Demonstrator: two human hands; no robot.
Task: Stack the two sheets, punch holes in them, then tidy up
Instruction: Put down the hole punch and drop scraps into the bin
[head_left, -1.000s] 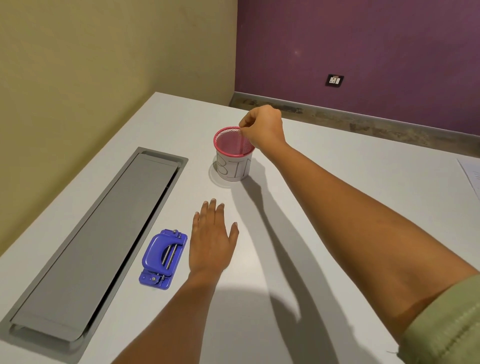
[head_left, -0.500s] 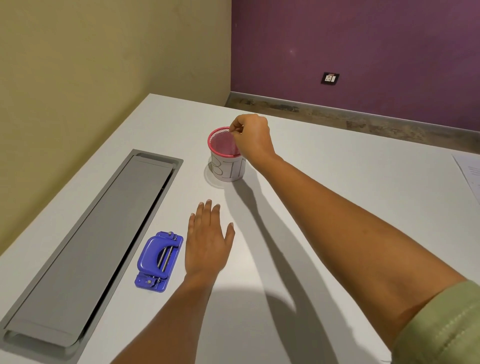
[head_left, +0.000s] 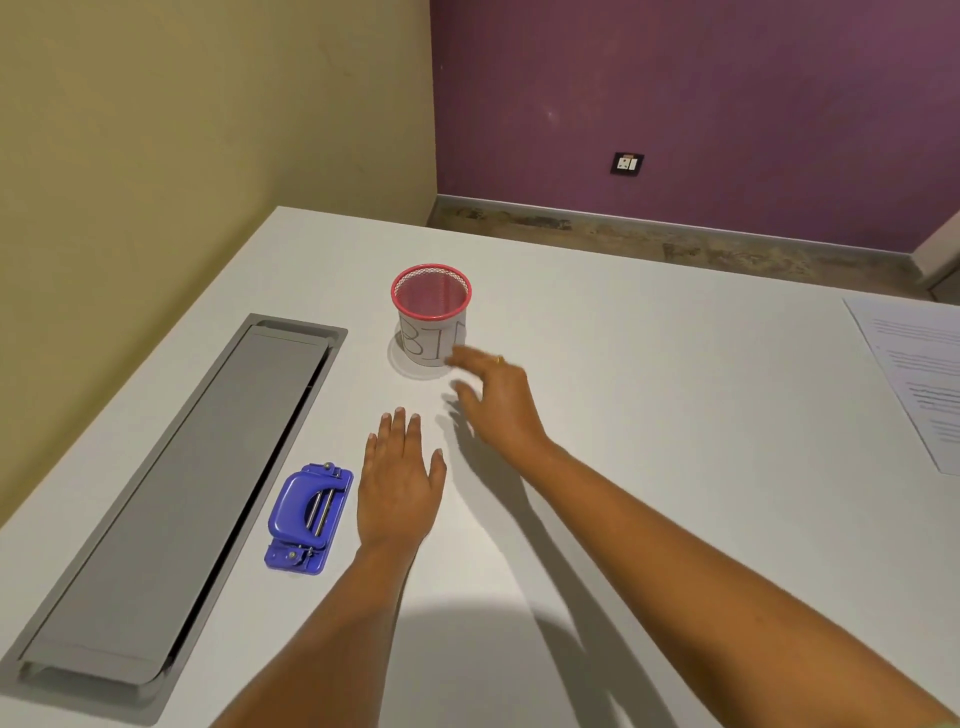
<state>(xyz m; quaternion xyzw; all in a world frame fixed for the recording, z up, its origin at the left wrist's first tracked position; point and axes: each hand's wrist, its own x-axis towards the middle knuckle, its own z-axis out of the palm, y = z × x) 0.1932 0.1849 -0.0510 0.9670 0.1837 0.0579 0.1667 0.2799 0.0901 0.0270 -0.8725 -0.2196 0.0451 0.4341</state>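
Note:
A blue hole punch (head_left: 308, 518) lies on the white table (head_left: 649, 467), just left of my left hand (head_left: 400, 483). That hand rests flat on the table with its fingers straight. A small red mesh bin (head_left: 431, 312) with a paper label stands further back. My right hand (head_left: 493, 400) hovers just in front and to the right of the bin, fingers spread and blurred, holding nothing. Printed sheets (head_left: 919, 374) lie at the table's right edge, partly cut off by the frame.
A long grey cable flap (head_left: 171, 499) is set into the table along the left side. A yellow wall stands to the left and a purple wall with a socket (head_left: 627, 164) at the back.
My right hand was pinched over the bin's rim; it has drawn back toward me and opened, now in front of the bin. My left hand has stayed flat.

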